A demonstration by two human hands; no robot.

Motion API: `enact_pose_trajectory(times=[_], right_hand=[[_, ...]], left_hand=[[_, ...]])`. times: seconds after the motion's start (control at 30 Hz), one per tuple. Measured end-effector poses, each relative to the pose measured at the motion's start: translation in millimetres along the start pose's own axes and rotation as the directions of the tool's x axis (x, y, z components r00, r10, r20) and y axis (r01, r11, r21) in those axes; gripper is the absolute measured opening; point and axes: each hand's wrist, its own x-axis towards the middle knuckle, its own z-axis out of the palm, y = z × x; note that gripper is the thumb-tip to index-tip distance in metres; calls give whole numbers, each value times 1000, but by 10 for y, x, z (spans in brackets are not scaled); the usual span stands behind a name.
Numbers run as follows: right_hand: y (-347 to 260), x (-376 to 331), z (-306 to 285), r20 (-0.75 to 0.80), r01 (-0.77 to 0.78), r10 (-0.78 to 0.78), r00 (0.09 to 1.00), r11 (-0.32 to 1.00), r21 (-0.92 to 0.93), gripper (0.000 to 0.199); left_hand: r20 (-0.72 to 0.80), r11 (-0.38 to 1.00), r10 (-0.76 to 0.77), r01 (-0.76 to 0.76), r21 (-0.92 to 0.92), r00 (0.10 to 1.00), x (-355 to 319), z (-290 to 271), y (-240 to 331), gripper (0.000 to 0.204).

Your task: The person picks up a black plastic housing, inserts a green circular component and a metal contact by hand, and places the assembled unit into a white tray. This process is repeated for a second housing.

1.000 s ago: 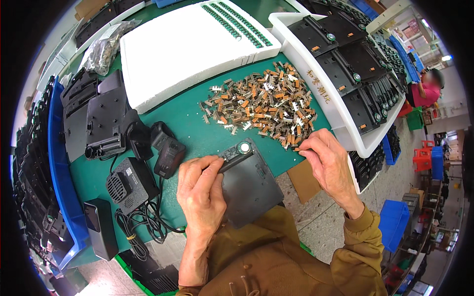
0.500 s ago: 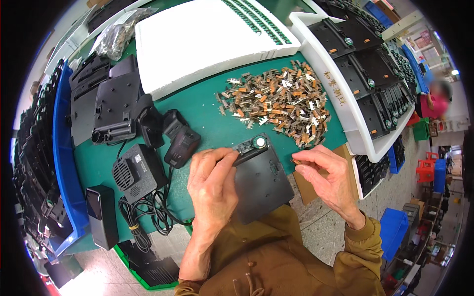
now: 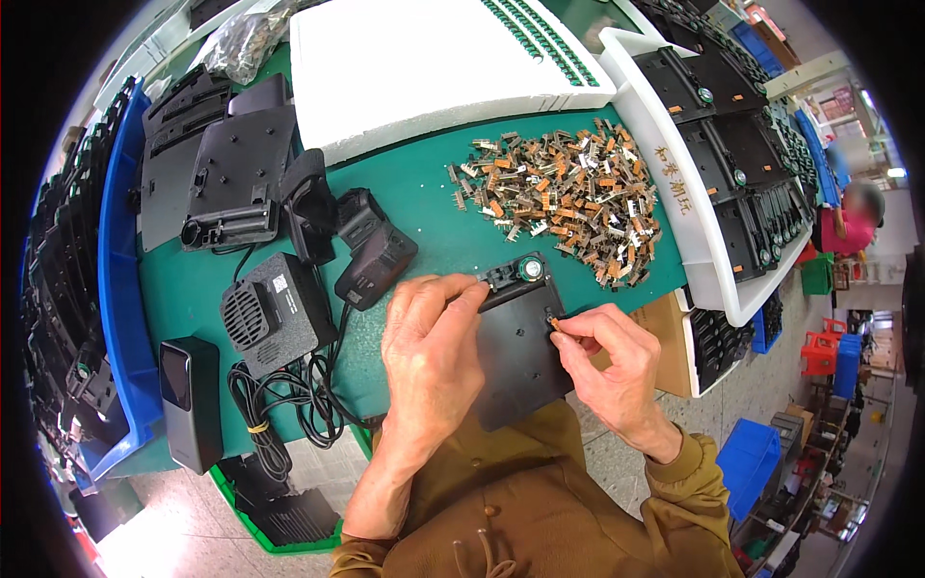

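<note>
Currently the right hand (image 3: 614,368) pinches an orange switch (image 3: 554,324) (its long axis hard to tell) by the right edge of the black plate (image 3: 515,361), whose far-left corner the left hand (image 3: 434,352) grips.

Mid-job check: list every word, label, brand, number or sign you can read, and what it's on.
White tray: a column of brownish characters on its side wall; legible, but not copied out here.
Black box with a slotted grille: small pale square label, too small to read.
Any other markings: too small or blurred to read.
</note>
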Motion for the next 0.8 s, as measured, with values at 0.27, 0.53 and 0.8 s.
enact_pose_trajectory(times=[0.27, 0.53, 0.8], right_hand=[[-34, -50, 78, -75, -10, 1, 997, 994, -108, 10], [-90, -48, 30, -22, -35, 33, 999, 997, -73, 9], [-134, -3, -5, 19, -214, 214, 977, 976, 24, 5]], left_hand=[[5, 1000, -11, 11, -5, 1000, -1, -7, 4, 31], [9, 1000, -23, 23, -8, 1000, -6, -6, 5, 31], [17, 1000, -29, 29, -8, 999, -13, -14, 3, 31]])
